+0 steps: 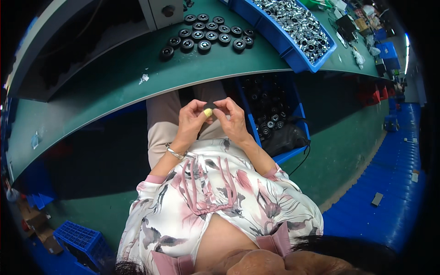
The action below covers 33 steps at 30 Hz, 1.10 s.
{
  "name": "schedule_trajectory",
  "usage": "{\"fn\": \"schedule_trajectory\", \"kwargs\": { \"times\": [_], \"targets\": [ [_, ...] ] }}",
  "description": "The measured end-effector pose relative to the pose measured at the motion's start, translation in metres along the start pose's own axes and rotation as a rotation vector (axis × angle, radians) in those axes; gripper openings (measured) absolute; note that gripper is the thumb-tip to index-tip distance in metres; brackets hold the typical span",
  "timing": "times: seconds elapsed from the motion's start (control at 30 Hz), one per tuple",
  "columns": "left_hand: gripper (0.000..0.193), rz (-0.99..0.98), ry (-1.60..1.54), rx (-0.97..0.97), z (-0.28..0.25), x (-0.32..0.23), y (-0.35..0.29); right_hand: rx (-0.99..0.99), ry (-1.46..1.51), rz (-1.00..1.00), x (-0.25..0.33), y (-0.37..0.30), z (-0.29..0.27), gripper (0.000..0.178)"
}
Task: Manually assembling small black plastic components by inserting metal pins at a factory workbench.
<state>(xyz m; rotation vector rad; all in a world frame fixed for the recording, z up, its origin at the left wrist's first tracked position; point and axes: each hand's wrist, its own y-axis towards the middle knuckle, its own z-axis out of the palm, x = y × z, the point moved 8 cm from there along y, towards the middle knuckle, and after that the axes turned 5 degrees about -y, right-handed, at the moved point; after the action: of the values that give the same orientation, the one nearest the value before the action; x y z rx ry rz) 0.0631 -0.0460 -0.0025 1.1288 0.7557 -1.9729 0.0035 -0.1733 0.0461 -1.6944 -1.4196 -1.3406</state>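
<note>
- Hair (348, 246) at lower edge, nearest cam, w/ a white floral top (270, 197) just past it.
- L hand (190, 120): thumb & fingers pinching a small dark piece (209, 106) (partly hidden by fingertips, so exact shape unclear); yellow cover (208, 112) on thumb.
- R hand (234, 123): fingertips closed on same piece from the other side, so it sits btwn both hands, above the person's lap.
- Bracelet (174, 151) on L wrist; beige trousers (162, 121) beneath.
- Just beside R hand: blue bin (290, 155) w/ dark round parts (270, 103) & black bag (286, 140).
- Beyond hands: green table (114, 87), w/ loose cluster of black wheels (198, 35).
- R of wheels: blue tray (270, 39) full of shiny metallic pcs (300, 30), near table's front edge.
</note>
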Motion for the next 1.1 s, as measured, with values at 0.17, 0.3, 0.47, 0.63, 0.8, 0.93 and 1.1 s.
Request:
{"fn": "schedule_trajectory", "kwargs": {
  "times": [0.17,0.3,0.47,0.63,0.8,0.93,1.1],
  "targets": [
    [0.018,-0.026,-0.128,-0.032,-0.005,-0.002,-0.004,-0.016,-0.117,-0.123,0.018,0.004,0.005,0.013],
    [0.017,0.002,-0.211,-0.026,-0.003,-0.005,-0.001,0.03,0.118,0.069,0.001,0.013,0.01,0.012],
    [0.018,-0.182,-0.46,-0.025,-0.004,0.006,0.002,0.083,0.233,0.216,-0.005,0.023,0.014,0.013],
    [0.019,-0.172,-0.261,-0.045,-0.018,0.017,0.006,0.104,0.142,0.237,-0.019,0.021,0.019,0.015],
    [0.019,-0.166,-0.074,-0.143,-0.031,0.03,0.005,0.065,0.252,0.375,-0.063,0.005,0.032,0.013],
    [0.021,-0.183,-0.033,-0.154,-0.035,0.031,-0.001,0.01,0.2,0.332,-0.052,0.001,0.035,0.011],
    [0.017,-0.217,-0.125,-0.229,-0.036,0.03,-0.006,-0.07,-0.102,-0.007,-0.006,0.008,0.027,0.013]
  ]
}}
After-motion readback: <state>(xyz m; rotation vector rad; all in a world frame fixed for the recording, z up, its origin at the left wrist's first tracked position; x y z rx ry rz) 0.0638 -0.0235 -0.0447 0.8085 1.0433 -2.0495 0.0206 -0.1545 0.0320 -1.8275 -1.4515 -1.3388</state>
